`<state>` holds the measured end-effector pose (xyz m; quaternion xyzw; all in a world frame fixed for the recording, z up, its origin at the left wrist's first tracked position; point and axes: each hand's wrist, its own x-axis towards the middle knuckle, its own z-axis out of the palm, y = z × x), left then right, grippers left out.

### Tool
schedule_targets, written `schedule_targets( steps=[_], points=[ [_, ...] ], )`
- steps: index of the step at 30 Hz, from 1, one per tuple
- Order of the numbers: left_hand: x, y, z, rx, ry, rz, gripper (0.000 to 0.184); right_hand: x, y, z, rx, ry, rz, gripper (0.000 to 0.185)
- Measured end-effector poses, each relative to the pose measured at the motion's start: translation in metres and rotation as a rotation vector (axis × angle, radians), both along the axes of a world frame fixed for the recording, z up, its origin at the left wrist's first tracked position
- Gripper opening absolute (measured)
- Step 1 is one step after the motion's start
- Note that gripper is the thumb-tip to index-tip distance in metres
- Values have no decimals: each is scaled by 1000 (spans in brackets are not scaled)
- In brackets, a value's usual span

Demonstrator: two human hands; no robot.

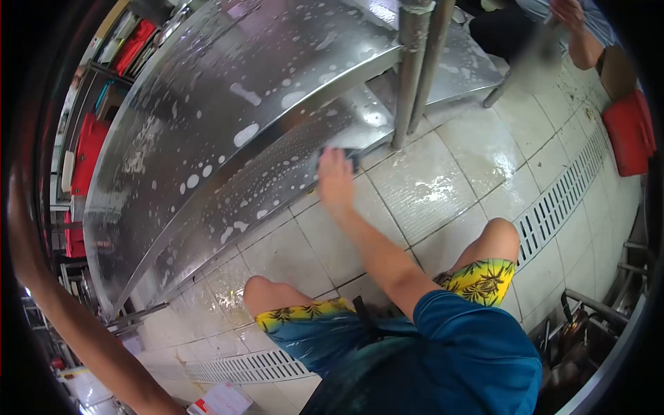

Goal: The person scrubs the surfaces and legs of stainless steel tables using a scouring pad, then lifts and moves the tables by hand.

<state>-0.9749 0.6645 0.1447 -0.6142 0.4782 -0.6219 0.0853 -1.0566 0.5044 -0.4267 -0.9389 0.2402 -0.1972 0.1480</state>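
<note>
My right hand [335, 173] presses a dark scouring pad [353, 159] against the lower shelf [277, 181] of a stainless steel table, close to its front edge. Only the pad's edge shows beside my fingers. Soapy water and white foam spots cover that shelf and the steel tabletop [228, 90] above it. My left arm reaches out along the left side, and my left hand [21, 228] lies at the dark rim of the view. Its fingers cannot be made out, nor can anything they might hold.
Metal table legs [413, 76] rise just right of my right hand. Wet floor tiles [422, 194] and a slotted drain grate [564, 197] lie between me and a red bin [629, 131]. Another person's hand [568, 12] is at top right. Metal racks [602, 311] stand at lower right.
</note>
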Motion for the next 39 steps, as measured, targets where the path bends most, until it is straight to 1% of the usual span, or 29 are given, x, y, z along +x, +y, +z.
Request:
schedule_targets(
  steps=[1, 2, 3, 5, 7, 8, 10, 11, 12, 13, 14, 15, 16, 17, 18, 19, 21, 22, 24, 26, 28, 30, 31, 32, 34, 35, 36, 38, 39],
  points=[
    [0, -1, 0, -6, 4, -12, 36, -6, -4, -8, -9, 5, -7, 46],
    [-1, -6, -2, -12, 21, -55, 36, -11, -8, -15, 27, -55, 165, 45],
    [-5, -5, -2, -25, 21, 7, 35, -16, -12, -19, 65, -113, 345, 44],
    [-15, -8, -3, -41, 17, 76, 34, -28, -66, -18, 158, -226, 204, 40],
    [-22, -12, -5, -190, 118, 270, 31, -35, -115, -7, 99, -206, 100, 38],
    [-20, -8, -3, -193, 112, 279, 31, -31, -108, -5, 98, -210, 110, 38],
    [-7, 5, 6, 11, 61, 155, 35, -21, -82, -6, 115, -196, -113, 39],
    [0, 20, 5, -12, 41, 164, 35, -15, -49, -8, 90, -195, -167, 42],
    [11, 39, -2, -121, 223, 233, 39, -10, -14, -4, 107, -53, -89, 45],
    [-3, 30, -7, -188, 312, 192, 47, -9, 20, -9, 54, -4, 60, 48],
    [-17, 20, -13, -259, 396, 146, 59, -19, 50, 10, -218, 95, 174, 49],
    [-26, 11, -12, -269, 352, 129, 63, -24, 59, -4, -170, 0, 312, 48],
    [-30, 7, -11, -294, 368, 124, 62, -29, 46, 4, -14, -46, 412, 46],
    [-38, 1, -8, -285, 301, 175, 72, -34, 30, -2, 102, -148, 393, 46],
    [-34, 1, -7, -276, 222, 121, 75, -38, 11, -12, 124, -151, 217, 47],
    [-37, -1, -5, -283, 262, 131, 71, -37, -14, -13, 157, -153, 41, 48],
    [-36, -2, -2, -296, 265, 120, 68, -33, -55, -17, 79, -291, -206, 44],
    [-36, -2, -4, -280, 297, 103, 65, -26, -67, -19, 66, -295, -197, 44],
    [-39, 1, -3, -304, 312, 112, 61, 3, -86, -19, 880, -616, -840, 49],
    [-39, 3, -2, -274, 314, 50, 61, 31, -70, -23, 814, -598, -818, 52],
    [-38, 5, -3, -286, 323, 67, 61, 40, -62, -28, 764, -564, -808, 55],
    [-37, 6, -6, -234, 359, 61, 61, 32, -69, -6, 917, -847, -847, 56],
    [-37, 6, -6, -266, 324, 86, 56, 28, -77, 5, 928, -831, -881, 52],
    [-36, 3, -8, -286, 298, 100, 52, 38, -102, -36, 887, -581, -988, 54],
    [-36, 1, -11, -310, 403, 162, 49, 48, -128, -59, 840, -453, -1097, 61],
    [-31, 0, -13, -299, 366, 97, 50, 44, -132, -50, 842, -406, -1030, 60],
    [-26, 1, -15, -298, 330, 40, 51, 38, -134, -38, 708, -261, -918, 53],
    [-16, 10, -13, -297, 377, 98, 53, 42, -134, -34, 766, -248, -948, 43],
    [-9, 11, -12, -254, 413, 31, 53, 36, -122, -35, 776, -230, -963, 43]
  ],
)
